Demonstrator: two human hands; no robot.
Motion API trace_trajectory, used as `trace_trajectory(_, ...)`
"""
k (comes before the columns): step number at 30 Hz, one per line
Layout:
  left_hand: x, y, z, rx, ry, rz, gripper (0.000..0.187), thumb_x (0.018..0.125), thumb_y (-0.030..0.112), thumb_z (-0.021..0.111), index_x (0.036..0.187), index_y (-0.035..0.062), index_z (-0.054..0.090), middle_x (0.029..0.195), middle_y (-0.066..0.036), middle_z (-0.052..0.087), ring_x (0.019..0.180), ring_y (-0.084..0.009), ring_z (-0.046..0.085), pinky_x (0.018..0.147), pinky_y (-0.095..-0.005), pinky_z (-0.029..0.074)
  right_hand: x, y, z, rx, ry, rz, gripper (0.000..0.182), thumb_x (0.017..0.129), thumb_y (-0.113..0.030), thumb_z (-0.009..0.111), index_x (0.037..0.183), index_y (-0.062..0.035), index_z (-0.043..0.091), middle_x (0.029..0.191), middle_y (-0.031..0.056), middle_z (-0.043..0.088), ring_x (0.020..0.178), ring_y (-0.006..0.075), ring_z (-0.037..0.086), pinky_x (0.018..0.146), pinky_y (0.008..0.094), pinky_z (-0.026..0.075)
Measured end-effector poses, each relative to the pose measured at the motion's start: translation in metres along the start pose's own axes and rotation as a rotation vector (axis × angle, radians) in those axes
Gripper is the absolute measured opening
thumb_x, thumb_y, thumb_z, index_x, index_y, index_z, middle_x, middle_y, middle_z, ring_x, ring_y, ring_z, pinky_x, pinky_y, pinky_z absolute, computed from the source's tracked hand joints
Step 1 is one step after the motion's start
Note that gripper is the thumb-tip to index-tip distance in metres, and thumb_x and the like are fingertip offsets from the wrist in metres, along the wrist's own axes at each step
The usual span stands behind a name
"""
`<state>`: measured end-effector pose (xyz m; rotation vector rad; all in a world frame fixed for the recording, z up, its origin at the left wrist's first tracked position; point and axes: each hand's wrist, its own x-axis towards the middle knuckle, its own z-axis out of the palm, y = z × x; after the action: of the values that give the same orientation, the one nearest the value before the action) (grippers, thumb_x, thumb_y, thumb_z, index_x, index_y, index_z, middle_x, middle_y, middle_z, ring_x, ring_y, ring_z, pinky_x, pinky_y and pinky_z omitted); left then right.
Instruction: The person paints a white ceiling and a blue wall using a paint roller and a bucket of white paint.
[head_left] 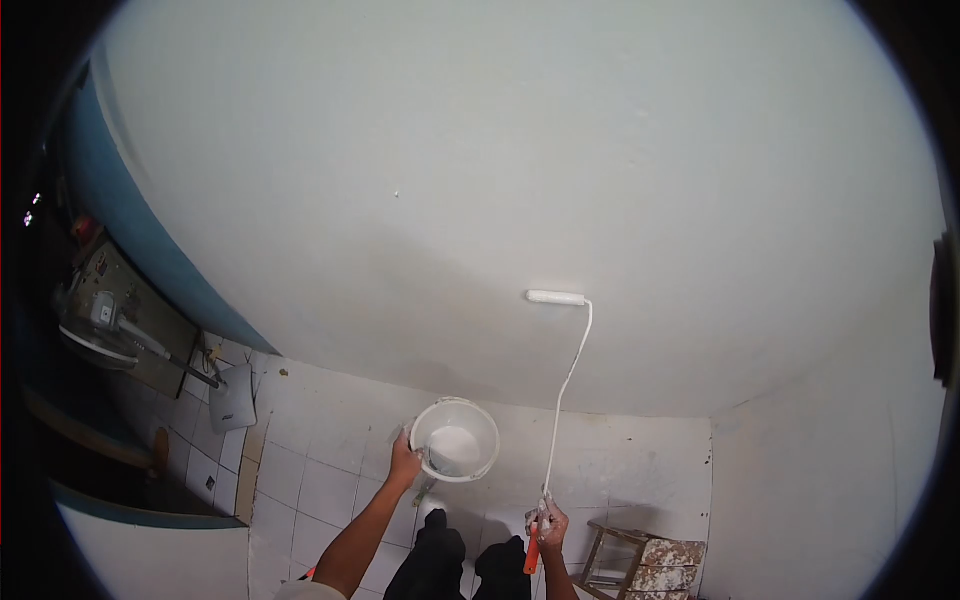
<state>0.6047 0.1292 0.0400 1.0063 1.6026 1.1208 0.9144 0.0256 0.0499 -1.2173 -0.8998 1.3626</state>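
My left hand point(405, 460) is closed on the rim of a white bucket point(492, 462) with white paint point(453, 449) in the bottom. Paint is smeared around the bucket's walls. In my right hand point(549, 524) is a paint roller point(556, 298), gripped near the top of its orange handle point(531, 555). White paint spots my right fingers. The roller's long, thin frame reaches up from the hand, and its white sleeve lies against the pale wall point(650, 180), well above and right of the bucket.
A paint-spattered wooden stool point(667, 567) stands at lower right, close to my right arm. On the left, a pedestal fan point(150, 345) stands on the tiled floor point(325, 455) by a blue-edged doorway point(190, 255). Another wall point(810, 480) meets the corner at right.
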Motion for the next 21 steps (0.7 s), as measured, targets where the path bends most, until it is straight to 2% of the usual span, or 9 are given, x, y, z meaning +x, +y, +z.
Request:
trace_trajectory(3, 0.007, -0.01, 0.009, -0.068, -0.004, -0.001, 0.062, 0.073, -0.02, 0.047, 0.132, -0.0016, 0.042, 0.122, -0.014, 0.056, 0.114, -0.0213, 0.052, 0.1, -0.0306, 0.037, 0.025, 0.026, -0.001, -0.145, 0.023, -0.112, 0.047, 0.096, -0.022, 0.05, 0.135, 0.0034, 0.042, 0.061, 0.0018, 0.048, 0.048, 0.0097, 0.049, 0.045, 0.0244, 0.042)
trace_trajectory(7, 0.001, -0.021, 0.012, -0.073, -0.038, -0.021, 0.063, 0.073, -0.02, 0.046, 0.133, -0.0022, 0.04, 0.123, -0.014, 0.054, 0.116, -0.0214, 0.051, 0.101, -0.0304, 0.036, 0.061, 0.054, -0.009, -0.123, 0.087, 0.039, 0.044, 0.096, -0.018, 0.049, 0.133, 0.0046, 0.043, 0.064, 0.0005, 0.046, 0.052, 0.0091, 0.049, 0.048, 0.0251, 0.044)
trace_trajectory(10, -0.021, -0.05, 0.008, -0.083, -0.026, -0.085, 0.063, 0.072, -0.02, 0.044, 0.132, -0.0026, 0.04, 0.124, -0.013, 0.053, 0.117, -0.0214, 0.05, 0.101, -0.031, 0.035, 0.089, 0.081, -0.005, -0.182, 0.148, -0.002, 0.036, 0.096, -0.01, 0.043, 0.128, 0.0051, 0.047, 0.061, -0.0007, 0.043, 0.051, 0.0085, 0.044, 0.048, 0.0252, 0.041)
trace_trajectory(15, -0.059, -0.076, -0.008, -0.016, -0.011, -0.168, 0.066, 0.07, -0.02, 0.044, 0.134, -0.0021, 0.039, 0.127, -0.013, 0.051, 0.119, -0.0201, 0.048, 0.103, -0.0312, 0.033, 0.121, 0.139, -0.003, -0.092, 0.179, -0.01, 0.036, 0.096, -0.01, 0.044, 0.129, 0.0044, 0.047, 0.06, -0.0008, 0.041, 0.05, 0.0079, 0.042, 0.048, 0.0248, 0.038)
trace_trajectory(17, -0.071, -0.09, -0.013, 0.014, -0.012, -0.17, 0.068, 0.07, -0.018, 0.044, 0.135, -0.003, 0.037, 0.128, -0.014, 0.051, 0.12, -0.0209, 0.048, 0.104, -0.0318, 0.033, 0.132, 0.159, -0.008, -0.09, 0.154, -0.074, 0.038, 0.096, -0.011, 0.044, 0.131, 0.0043, 0.045, 0.061, -0.0012, 0.041, 0.05, 0.0079, 0.041, 0.048, 0.0248, 0.038)
trace_trajectory(18, -0.073, -0.094, -0.013, 0.029, -0.01, -0.161, 0.07, 0.069, -0.016, 0.045, 0.137, -0.0039, 0.035, 0.129, -0.014, 0.05, 0.121, -0.0216, 0.047, 0.105, -0.0323, 0.033, 0.136, 0.164, -0.01, -0.206, 0.157, -0.079, 0.039, 0.096, -0.011, 0.042, 0.132, 0.0036, 0.045, 0.059, -0.0018, 0.04, 0.049, 0.0075, 0.041, 0.047, 0.0242, 0.038)
trace_trajectory(21, -0.08, -0.101, -0.01, 0.037, 0.029, -0.231, 0.07, 0.069, -0.016, 0.046, 0.137, -0.0045, 0.034, 0.131, -0.015, 0.05, 0.123, -0.0223, 0.046, 0.105, -0.0328, 0.032, 0.139, 0.179, -0.019, -0.229, 0.147, -0.049, 0.039, 0.095, -0.007, 0.042, 0.133, 0.0026, 0.044, 0.057, -0.002, 0.04, 0.048, 0.0075, 0.041, 0.046, 0.0238, 0.038)
